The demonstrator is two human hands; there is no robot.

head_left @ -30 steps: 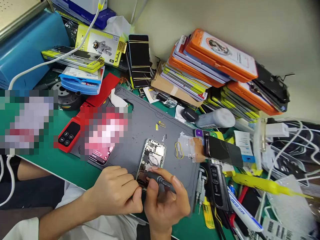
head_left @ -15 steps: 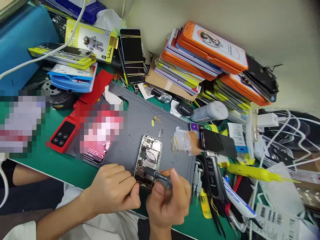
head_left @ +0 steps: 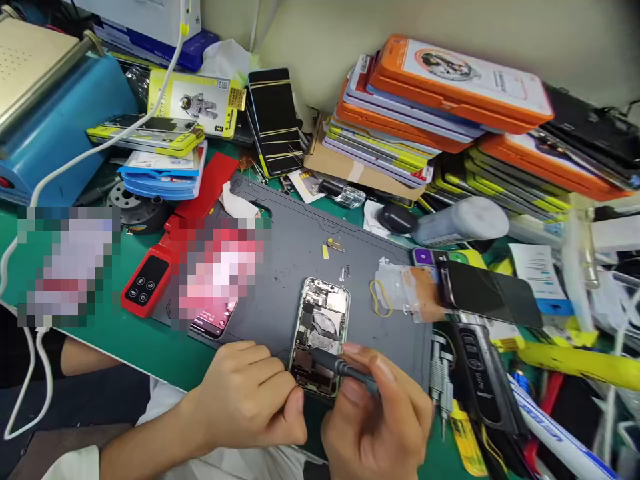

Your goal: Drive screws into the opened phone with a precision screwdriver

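An opened phone [head_left: 327, 313], its internal parts exposed, lies on the grey work mat [head_left: 295, 240]. My right hand [head_left: 380, 413] grips a dark grey pen-shaped tool [head_left: 345, 368] between thumb and fingers. The tool's broad tip is over the phone's lower half; whether it touches cannot be told. My left hand [head_left: 255, 393] is closed in a fist by the phone's lower left corner, and its palm side is hidden. Above the phone on the mat lie small metal pieces [head_left: 344, 272] and a little yellow strip [head_left: 325, 252].
A lit phone [head_left: 216, 317], mostly pixelated, lies on the mat to the left, near a red device with buttons [head_left: 145, 280]. To the right are a yellow rubber band [head_left: 381, 298], a dark phone screen [head_left: 490, 293] and screwdrivers [head_left: 440, 373]. Orange cases [head_left: 465, 87] are stacked behind.
The camera view has shifted, so the scene sits further right and slightly lower. My right index finger is straighter along the tool. My left fist still rests beside the phone.
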